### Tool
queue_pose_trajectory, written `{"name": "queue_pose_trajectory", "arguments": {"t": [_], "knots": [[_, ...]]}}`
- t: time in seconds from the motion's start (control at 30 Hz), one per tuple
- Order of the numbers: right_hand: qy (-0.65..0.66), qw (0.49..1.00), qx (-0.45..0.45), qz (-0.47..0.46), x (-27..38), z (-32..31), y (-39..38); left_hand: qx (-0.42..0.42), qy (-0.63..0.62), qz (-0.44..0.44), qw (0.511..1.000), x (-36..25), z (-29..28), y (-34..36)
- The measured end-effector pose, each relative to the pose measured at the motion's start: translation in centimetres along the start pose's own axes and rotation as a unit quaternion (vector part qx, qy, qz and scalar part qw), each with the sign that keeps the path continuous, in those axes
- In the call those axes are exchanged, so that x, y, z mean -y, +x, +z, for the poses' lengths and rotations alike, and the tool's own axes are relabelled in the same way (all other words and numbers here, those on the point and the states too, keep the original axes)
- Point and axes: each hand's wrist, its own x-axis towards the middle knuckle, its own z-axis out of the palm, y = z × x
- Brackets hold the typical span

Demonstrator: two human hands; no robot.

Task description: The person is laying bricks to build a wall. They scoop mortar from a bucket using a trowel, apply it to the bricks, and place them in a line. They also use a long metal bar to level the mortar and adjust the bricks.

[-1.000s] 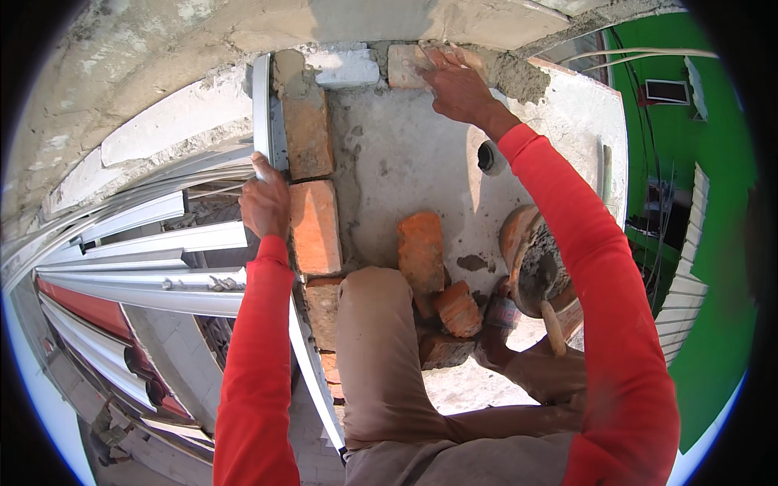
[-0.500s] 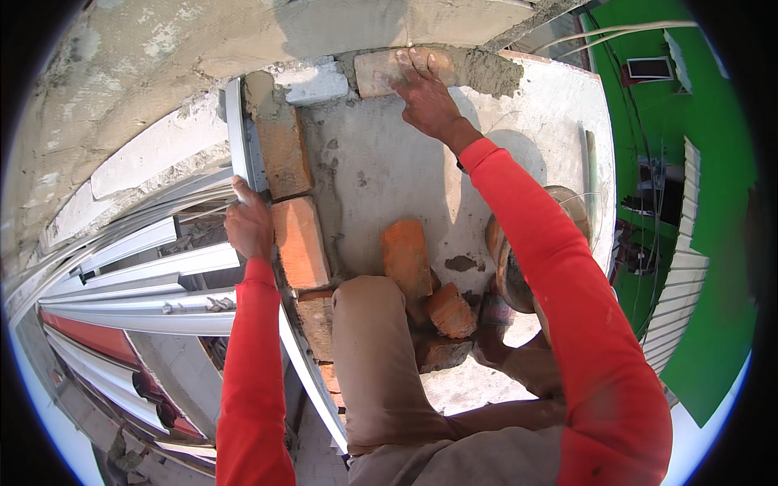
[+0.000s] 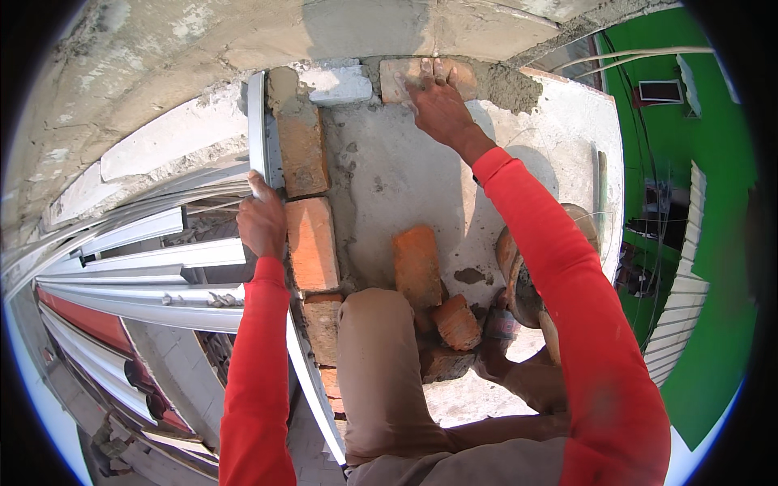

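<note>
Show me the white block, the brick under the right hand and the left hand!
White block (image 3: 340, 87), head view: its middle.
Brick (image 3: 395, 83), head view: its bare left end.
Left hand (image 3: 261, 223), head view: back of the hand.

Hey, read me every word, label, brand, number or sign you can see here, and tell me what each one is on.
No text can be read.
Small patterned item near the round container: marks too small and blurred to read.
Brick under the right hand: no lettering visible.
Metal bar in the left hand's grip: no lettering visible.
</note>
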Motion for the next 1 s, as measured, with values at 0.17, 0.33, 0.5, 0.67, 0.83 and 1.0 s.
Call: {"name": "queue_pose_trajectory", "arguments": {"t": [0.17,0.33,0.5,0.67,0.83,1.0], "knots": [[0.012,0.999,-0.036,0.008,0.2,0.6,-0.5,-0.013,0.009,0.022,1.0,0.4,0.4,0.1],[0.051,0.995,-0.09,0.005,0.0,-0.2,-0.8,-0.004,0.002,0.027,1.0,0.5,0.3,0.4],[0.052,0.997,0.026,0.04,-2.7,-2.3,-1.2,-0.005,0.005,-0.008,1.0,0.2,0.3,0.3],[0.068,0.997,0.023,0.011,-4.6,-3.3,-1.2,-0.01,0.002,-0.001,1.0,0.5,0.7,0.6],[0.074,0.997,0.027,-0.004,-3.3,-2.3,-0.3,0.009,0.099,0.088,0.991,1.4,0.9,0.9],[0.081,0.996,0.03,0.02,-2.8,-1.6,-0.1,-0.005,-0.015,0.0,1.0,0.8,0.8,0.6]]}}
